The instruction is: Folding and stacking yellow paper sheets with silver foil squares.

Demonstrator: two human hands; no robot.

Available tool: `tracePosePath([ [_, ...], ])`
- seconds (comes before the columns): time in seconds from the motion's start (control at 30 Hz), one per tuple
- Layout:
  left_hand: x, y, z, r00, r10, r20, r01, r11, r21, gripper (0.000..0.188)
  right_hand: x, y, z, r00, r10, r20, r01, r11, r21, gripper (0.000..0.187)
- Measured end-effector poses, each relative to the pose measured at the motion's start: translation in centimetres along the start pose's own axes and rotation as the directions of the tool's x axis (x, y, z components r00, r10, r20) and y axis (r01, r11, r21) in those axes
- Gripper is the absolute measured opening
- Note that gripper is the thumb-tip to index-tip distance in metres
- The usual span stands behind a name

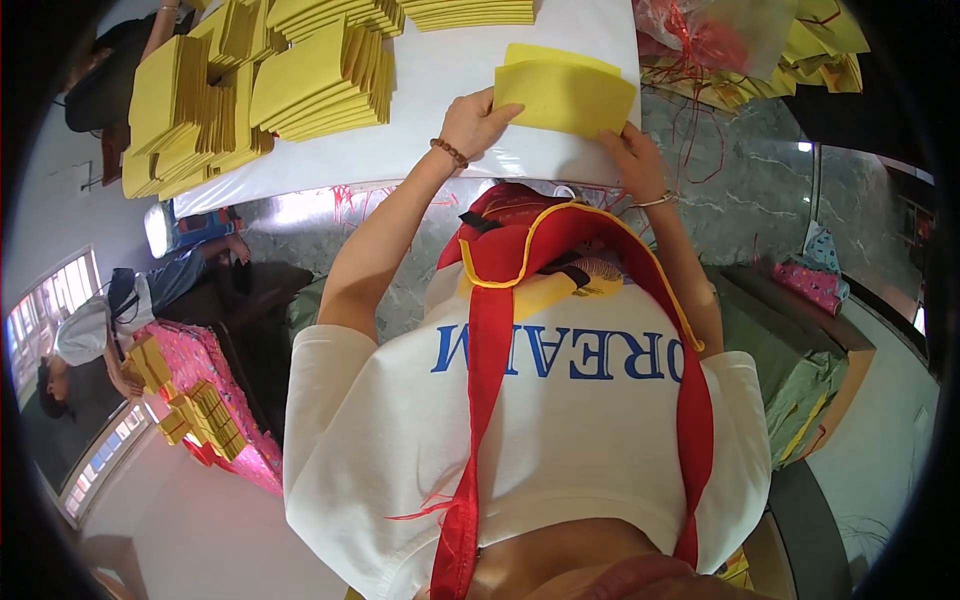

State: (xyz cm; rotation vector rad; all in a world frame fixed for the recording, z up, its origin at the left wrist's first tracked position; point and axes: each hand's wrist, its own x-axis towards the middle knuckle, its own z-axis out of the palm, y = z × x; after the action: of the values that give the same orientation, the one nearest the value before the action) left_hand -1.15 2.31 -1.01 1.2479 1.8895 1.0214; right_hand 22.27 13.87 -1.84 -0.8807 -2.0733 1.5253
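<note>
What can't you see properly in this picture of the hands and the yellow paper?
Head view:
- Underside of the yellow folded sheet: it faces the white table.
- Left hand fingertips: slipped under the sheet's edge.
- Right hand palm: only its back shows.
- Yellow stacks at the top: cut off by the picture's edge.
- Person at the lower left: small, bent by the fisheye rim.

Matt yellow paper sheet (565, 95); smooth white tabletop (440, 70); glossy grey marble floor (740, 180)
</note>
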Motion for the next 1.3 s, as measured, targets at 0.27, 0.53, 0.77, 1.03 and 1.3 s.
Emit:
tracePosePath([
  [0.27, 1.0, 0.4, 0.7, 0.991, -0.029, -0.133, 0.052, 0.984, 0.173, 0.032, 1.2, -0.9, 1.7, 0.944, 0.223, -0.242, -0.254, 0.961, -0.106, 0.031],
  [0.53, 2.2, 2.1, 1.4, 0.983, -0.084, -0.166, 0.143, 0.909, 0.390, 0.029, 1.6, -1.3, 2.4, 0.912, 0.074, -0.403, -0.152, 0.975, -0.163, 0.049],
  [0.77, 3.5, 1.2, 0.9, 0.976, -0.195, -0.101, 0.219, 0.905, 0.365, 0.030, 2.3, -1.8, 2.0, 0.947, 0.137, -0.291, -0.240, 0.903, -0.357, 0.044],
  [1.03, 4.2, 0.2, 0.8, 0.965, -0.222, -0.140, 0.250, 0.940, 0.233, 0.042, 2.9, -1.4, 2.2, 0.931, 0.188, -0.312, -0.313, 0.852, -0.421, 0.040],
  [1.3, 2.7, 2.9, 0.2, 0.952, -0.226, -0.205, 0.262, 0.950, 0.168, 0.045, 3.0, -1.1, 2.1, 0.928, 0.193, -0.319, -0.320, 0.851, -0.416, 0.041],
])
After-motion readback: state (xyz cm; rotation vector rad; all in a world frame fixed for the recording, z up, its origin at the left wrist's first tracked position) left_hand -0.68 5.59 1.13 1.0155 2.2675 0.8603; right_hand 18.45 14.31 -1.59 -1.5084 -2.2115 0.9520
